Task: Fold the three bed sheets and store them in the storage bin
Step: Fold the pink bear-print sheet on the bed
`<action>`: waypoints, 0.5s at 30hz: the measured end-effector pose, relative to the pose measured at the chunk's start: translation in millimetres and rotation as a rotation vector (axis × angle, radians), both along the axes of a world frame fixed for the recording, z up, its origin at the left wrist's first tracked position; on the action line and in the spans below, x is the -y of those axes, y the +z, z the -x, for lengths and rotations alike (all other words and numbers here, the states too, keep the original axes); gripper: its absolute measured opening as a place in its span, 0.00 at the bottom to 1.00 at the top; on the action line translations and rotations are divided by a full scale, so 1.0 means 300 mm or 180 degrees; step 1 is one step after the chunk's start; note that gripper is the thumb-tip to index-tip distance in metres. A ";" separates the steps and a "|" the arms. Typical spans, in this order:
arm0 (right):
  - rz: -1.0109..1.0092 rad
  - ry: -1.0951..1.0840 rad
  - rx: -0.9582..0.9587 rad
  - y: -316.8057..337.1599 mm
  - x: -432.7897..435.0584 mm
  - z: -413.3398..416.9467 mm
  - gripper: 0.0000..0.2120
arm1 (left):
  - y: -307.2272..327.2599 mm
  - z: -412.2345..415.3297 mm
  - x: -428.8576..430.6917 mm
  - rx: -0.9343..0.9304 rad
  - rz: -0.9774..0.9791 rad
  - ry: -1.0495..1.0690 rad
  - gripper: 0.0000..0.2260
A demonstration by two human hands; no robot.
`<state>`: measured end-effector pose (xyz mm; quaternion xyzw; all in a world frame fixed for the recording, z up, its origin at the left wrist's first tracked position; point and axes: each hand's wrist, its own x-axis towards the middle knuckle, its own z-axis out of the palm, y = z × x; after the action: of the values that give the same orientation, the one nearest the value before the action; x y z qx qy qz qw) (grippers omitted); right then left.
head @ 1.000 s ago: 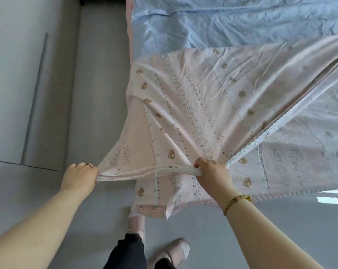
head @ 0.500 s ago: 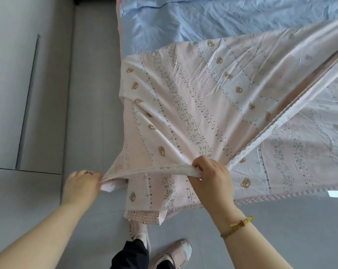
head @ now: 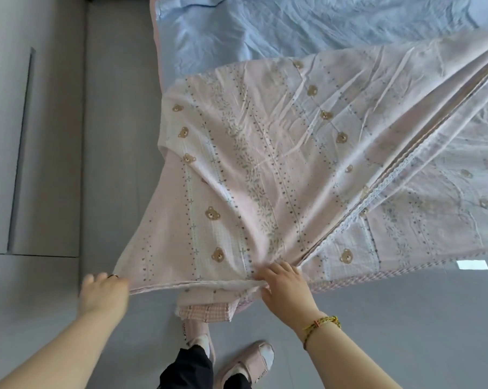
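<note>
A pink bed sheet (head: 265,153) printed with small bears and flower stripes hangs stretched from the bed toward me. My left hand (head: 104,293) grips its near hem at the left corner. My right hand (head: 285,287) pinches the same hem further right, where the cloth bunches into folds. Between the two hands the hem is pulled taut. A checked corner of the sheet (head: 206,310) dangles below the hem. A lace-trimmed edge (head: 383,183) runs diagonally up to the right. A light blue sheet (head: 279,26) lies flat on the bed behind. No storage bin is in view.
Grey floor (head: 405,318) lies beneath me, with my two pink shoes (head: 245,363) near the bottom centre. Grey cabinet panels (head: 41,136) stand along the left, close to the bed's edge.
Both hands dropped lower and spread a little apart, pulling the hem straighter. The sheet's left side now hangs more open and flat.
</note>
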<state>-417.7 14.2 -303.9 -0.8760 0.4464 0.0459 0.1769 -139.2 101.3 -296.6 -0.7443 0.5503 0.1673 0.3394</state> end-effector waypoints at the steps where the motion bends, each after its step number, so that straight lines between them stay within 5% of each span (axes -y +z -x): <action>1: 0.0012 -0.0008 0.0032 0.009 -0.001 0.009 0.09 | 0.003 0.026 0.033 -0.0097 -0.0021 -0.0040 0.16; 8: 0.0029 -0.0426 -0.0182 0.062 0.046 0.087 0.18 | 0.090 0.337 0.245 -0.1857 0.0513 -0.0379 0.18; 15: 0.0131 -0.0489 -0.0444 0.084 0.214 0.239 0.21 | 0.103 0.671 0.450 -0.2265 0.0417 -0.0755 0.22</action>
<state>-489.5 -50.0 -278.7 -0.8372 0.5244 0.0840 0.1304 -340.5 -33.6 -265.7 -0.5910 0.7256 0.3393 0.0958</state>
